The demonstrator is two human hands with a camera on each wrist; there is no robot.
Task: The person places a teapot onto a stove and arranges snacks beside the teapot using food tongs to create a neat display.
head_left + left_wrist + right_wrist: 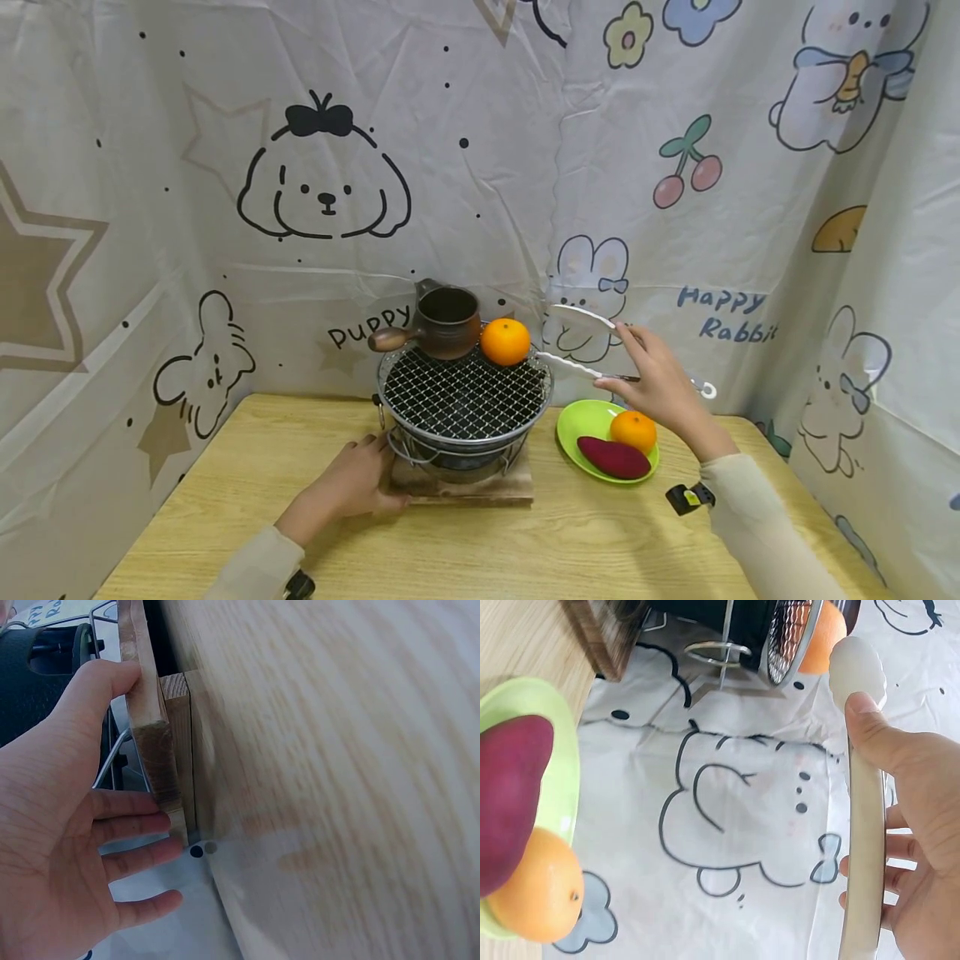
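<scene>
My left hand (356, 481) holds the front left corner of the wooden base (465, 492). In the left wrist view the thumb lies on the base's edge and spread fingers touch its side. On the base stands a round grill (461, 392) with a black mesh top. An orange (506, 342) sits on the mesh, beside a brown clay pot (447, 325) with a side handle. My right hand (660, 379) grips white-ended tongs (868, 847), their arms spread apart. The tips are just right of the orange on the grill and do not visibly grip it.
To the right of the grill, a green plate (572, 442) bears a second orange (633, 431) and a purple sweet potato (613, 457). All stand on a light wooden table (570, 550). A printed curtain (465, 167) hangs close behind and at both sides.
</scene>
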